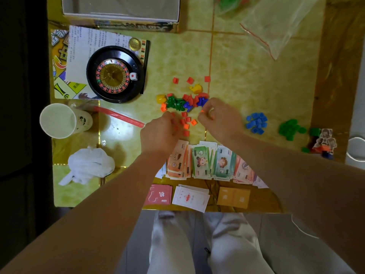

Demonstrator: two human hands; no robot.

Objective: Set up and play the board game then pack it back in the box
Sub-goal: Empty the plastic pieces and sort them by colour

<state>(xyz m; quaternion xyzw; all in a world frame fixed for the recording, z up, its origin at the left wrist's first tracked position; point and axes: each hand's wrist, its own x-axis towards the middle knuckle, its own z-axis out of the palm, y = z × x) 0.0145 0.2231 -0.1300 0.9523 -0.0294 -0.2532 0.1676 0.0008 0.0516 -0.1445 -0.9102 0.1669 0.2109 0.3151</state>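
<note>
1. Paper cup (57, 120) at left edge of tabletop (256, 76), roulette wheel (115, 74) behind it. Both well apart from the sorting, not in the way.
2. Left hand (160, 133): fingers curled down onto the loose orange pieces (185, 126). Cannot tell if they grip any.
3. Orange pieces lie between the two hands, just beyond the row of banknotes (209, 161). Left hand is nearer and touches them.
4. Mixed heap (183, 101) of green, blue and red bits sits just beyond both hands, long axis left-right.
5. Right hand (220, 120): thumb and forefinger pinch one orange piece (201, 111) at the heap's right end.
6. Blue pile (256, 123) just right of the right hand. Green pile (291, 128) further right, near the tabletop edge.
7. Judgement: colour sorting is under way. The pinched piece likely goes with the orange group, which lies left and toward the person. There is open room on the bare tabletop beyond and right of the heap. Banknotes crowd the near side, so a sweep there could scatter them.
</note>
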